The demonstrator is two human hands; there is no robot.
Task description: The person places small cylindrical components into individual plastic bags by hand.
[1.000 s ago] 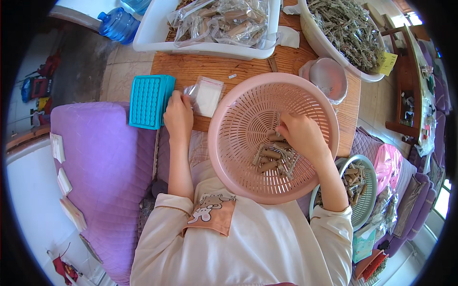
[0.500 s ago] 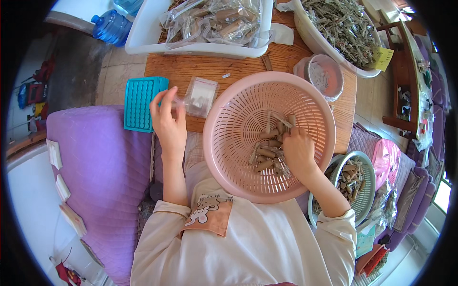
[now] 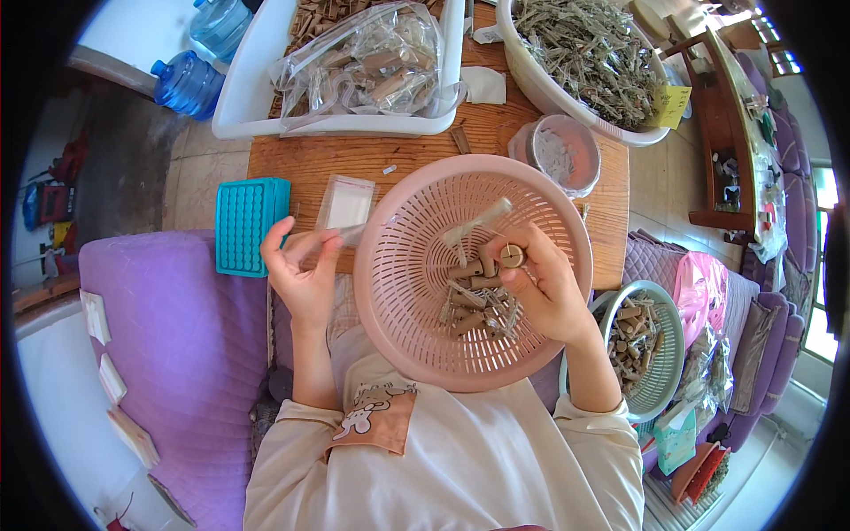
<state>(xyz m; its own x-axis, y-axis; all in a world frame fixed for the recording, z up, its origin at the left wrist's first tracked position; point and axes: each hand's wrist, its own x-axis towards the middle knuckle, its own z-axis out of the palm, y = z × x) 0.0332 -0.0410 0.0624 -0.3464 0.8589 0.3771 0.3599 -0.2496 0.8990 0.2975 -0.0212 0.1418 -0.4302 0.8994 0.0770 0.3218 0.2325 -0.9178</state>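
My left hand (image 3: 301, 274) is raised beside the basket's left rim, thumb and fingers pinched on a small clear plastic bag (image 3: 351, 235), hard to make out. Over the pink slotted basket (image 3: 390, 310), my right hand (image 3: 544, 288) grips a short brown cylinder (image 3: 512, 256), its round end turned up. Beneath and beside that hand, several brown cylinders (image 3: 469, 320) lie in the basket, some with clear wrapping. A pale wrapped strip (image 3: 478, 221) slants upward next to my right fingers; whether they touch it I cannot tell.
A teal ridged box (image 3: 252, 226) and a flat clear packet (image 3: 347, 205) lie on the wooden table (image 3: 301, 155). Behind stand a white tub (image 3: 354, 126) of bagged pieces, a pink cup (image 3: 567, 150) and a large basin (image 3: 593, 71). At right sits a green basket (image 3: 675, 354) of cylinders.
My right hand has come up from the pile with a brown cylinder in its fingers. My left hand has moved lower, toward the basket rim. The view has shifted a little.
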